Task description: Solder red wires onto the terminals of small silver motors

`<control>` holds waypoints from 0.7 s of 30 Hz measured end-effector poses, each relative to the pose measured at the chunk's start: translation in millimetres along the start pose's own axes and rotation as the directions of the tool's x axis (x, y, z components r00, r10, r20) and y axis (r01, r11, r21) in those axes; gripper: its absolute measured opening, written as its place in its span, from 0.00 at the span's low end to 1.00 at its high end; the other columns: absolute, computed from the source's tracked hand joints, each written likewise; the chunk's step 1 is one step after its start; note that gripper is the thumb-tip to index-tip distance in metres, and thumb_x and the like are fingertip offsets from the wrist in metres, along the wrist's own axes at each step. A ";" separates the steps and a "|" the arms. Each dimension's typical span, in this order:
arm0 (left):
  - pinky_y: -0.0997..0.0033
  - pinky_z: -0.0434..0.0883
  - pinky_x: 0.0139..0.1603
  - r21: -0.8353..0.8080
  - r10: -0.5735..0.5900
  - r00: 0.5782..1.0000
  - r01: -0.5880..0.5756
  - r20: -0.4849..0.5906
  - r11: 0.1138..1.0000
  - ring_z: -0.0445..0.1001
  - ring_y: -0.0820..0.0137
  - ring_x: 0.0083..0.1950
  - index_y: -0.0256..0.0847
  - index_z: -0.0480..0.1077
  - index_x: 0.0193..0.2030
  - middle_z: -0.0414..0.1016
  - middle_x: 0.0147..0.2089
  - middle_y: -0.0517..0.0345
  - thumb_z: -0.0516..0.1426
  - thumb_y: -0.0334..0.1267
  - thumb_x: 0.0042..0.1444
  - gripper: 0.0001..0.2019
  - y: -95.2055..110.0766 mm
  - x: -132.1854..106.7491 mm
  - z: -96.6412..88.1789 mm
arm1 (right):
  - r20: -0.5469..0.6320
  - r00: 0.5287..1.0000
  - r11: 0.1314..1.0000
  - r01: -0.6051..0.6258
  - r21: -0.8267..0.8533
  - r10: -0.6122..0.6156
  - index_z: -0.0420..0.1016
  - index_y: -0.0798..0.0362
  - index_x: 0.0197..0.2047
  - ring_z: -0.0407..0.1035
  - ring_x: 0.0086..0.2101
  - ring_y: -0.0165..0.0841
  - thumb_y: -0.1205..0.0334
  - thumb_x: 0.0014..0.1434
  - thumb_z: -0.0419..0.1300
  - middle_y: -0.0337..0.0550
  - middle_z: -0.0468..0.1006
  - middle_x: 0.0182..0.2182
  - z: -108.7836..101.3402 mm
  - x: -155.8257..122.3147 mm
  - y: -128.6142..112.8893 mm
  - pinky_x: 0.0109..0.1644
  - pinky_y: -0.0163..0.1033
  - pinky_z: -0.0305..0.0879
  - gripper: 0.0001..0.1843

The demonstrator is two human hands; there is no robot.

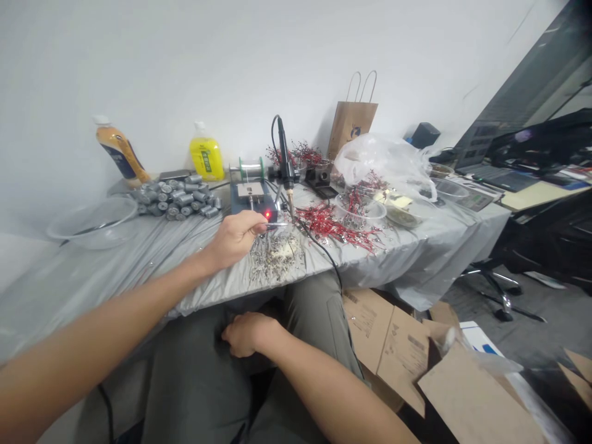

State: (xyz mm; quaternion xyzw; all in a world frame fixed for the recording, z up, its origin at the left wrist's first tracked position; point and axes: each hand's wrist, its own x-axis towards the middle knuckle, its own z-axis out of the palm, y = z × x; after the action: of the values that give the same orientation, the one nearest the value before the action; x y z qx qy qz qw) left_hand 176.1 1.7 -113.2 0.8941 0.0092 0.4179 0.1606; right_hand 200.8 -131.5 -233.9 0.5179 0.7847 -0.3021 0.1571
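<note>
The left hand pinches a slim metallic piece near the tip of the soldering iron; probably light, stiff, best held by the end away from heat. The right hand curls by the trousers, contents hidden.

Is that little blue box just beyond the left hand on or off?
On, it seems: a red light glows on the box.

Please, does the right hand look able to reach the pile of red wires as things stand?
Probably yes: the right hand, below the table edge, would have to rise over it, but the pile of red wires looks mostly uncovered.
</note>
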 end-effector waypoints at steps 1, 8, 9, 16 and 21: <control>0.67 0.74 0.45 0.005 -0.002 1.000 0.002 0.002 1.000 0.79 0.66 0.40 0.39 0.76 0.41 0.83 0.40 0.52 0.55 0.33 0.73 0.09 0.5 0.3 0.0 | 0.003 1.000 1.000 -0.003 0.001 0.003 0.81 0.60 0.65 0.82 0.55 0.58 0.66 0.65 0.61 0.65 0.83 0.57 -0.2 -0.4 -0.2 0.49 0.55 0.86 0.26; 0.70 0.73 0.43 0.040 -0.011 1.000 0.010 0.017 0.999 0.77 0.69 0.37 0.40 0.75 0.39 0.82 0.37 0.55 0.55 0.32 0.72 0.10 3.9 1.4 -0.4 | -0.006 1.000 1.000 -0.009 0.014 0.009 0.81 0.60 0.65 0.82 0.55 0.59 0.65 0.67 0.60 0.66 0.83 0.58 -0.6 -6.7 0.8 0.50 0.57 0.85 0.26; 0.70 0.73 0.43 0.045 -0.014 1.000 0.013 0.015 0.999 0.77 0.69 0.37 0.40 0.75 0.39 0.82 0.37 0.55 0.55 0.33 0.72 0.10 4.1 1.4 -0.2 | -0.008 1.000 1.000 -0.009 0.015 0.009 0.81 0.61 0.65 0.82 0.55 0.58 0.65 0.67 0.60 0.66 0.83 0.58 -0.7 -7.7 1.1 0.51 0.57 0.85 0.25; 0.69 0.72 0.41 0.069 -0.033 0.999 0.033 0.000 0.997 0.77 0.68 0.37 0.40 0.75 0.37 0.82 0.36 0.54 0.54 0.33 0.72 0.11 6.7 1.4 1.4 | -0.022 1.000 1.000 -0.014 0.007 0.014 0.83 0.60 0.63 0.83 0.54 0.56 0.65 0.66 0.63 0.65 0.84 0.57 -3.7 -15.7 3.0 0.51 0.54 0.86 0.23; 0.70 0.72 0.41 0.074 -0.044 0.999 0.046 -0.019 0.996 0.77 0.68 0.36 0.41 0.76 0.37 0.81 0.35 0.56 0.54 0.33 0.71 0.12 7.5 1.2 2.2 | -0.033 0.999 1.000 -0.023 0.002 0.023 0.82 0.59 0.63 0.82 0.55 0.56 0.63 0.68 0.61 0.65 0.84 0.57 -5.5 -21.4 3.0 0.51 0.53 0.85 0.23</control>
State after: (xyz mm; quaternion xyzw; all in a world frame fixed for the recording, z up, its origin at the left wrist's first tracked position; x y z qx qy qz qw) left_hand 177.6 -5.8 -111.4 0.8953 0.0462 0.4214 0.1366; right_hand 212.7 -142.5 -218.7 0.5319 0.7810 -0.2923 0.1474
